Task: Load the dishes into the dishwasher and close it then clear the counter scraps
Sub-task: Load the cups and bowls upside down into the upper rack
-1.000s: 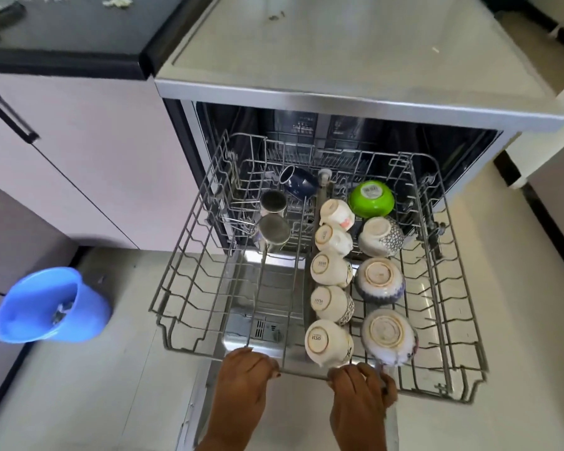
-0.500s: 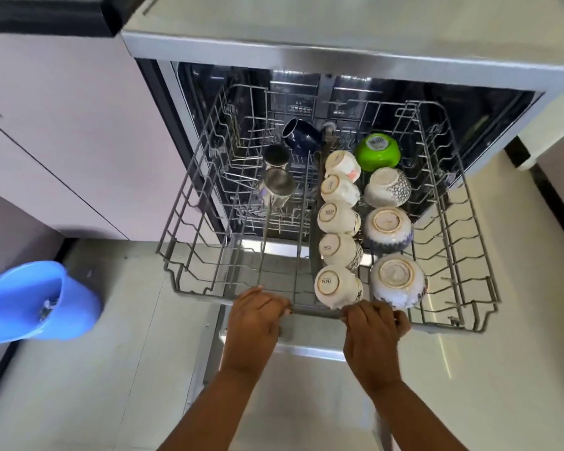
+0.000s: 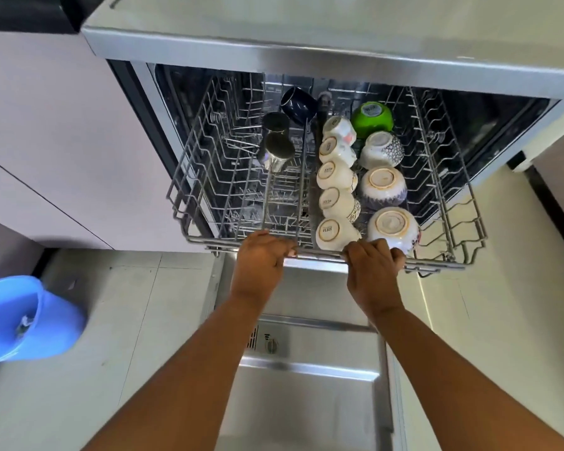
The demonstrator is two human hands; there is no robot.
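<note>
The dishwasher's wire upper rack [image 3: 446, 203] stands partly pulled out over the lowered steel door [image 3: 306, 402]. My left hand [image 3: 261, 262] and my right hand [image 3: 373, 265] both grip the rack's front rail. A row of several white cups [image 3: 336, 174] lies upside down down the middle. To their right sit patterned bowls [image 3: 383, 187] and a green bowl [image 3: 372, 117]. Two steel tumblers [image 3: 275, 148] and a dark blue mug [image 3: 298, 104] are in the left half.
A blue plastic bin [image 3: 23, 323] with scraps stands on the floor at left. Pale cabinet fronts [image 3: 62, 141] flank the dishwasher on the left. The counter edge [image 3: 306, 50] overhangs the opening. Light floor tiles [image 3: 127, 320] lie around the door.
The rack has slid further back into the dishwasher with both hands on its front rail, and my arms have stretched out. More of the open door shows below.
</note>
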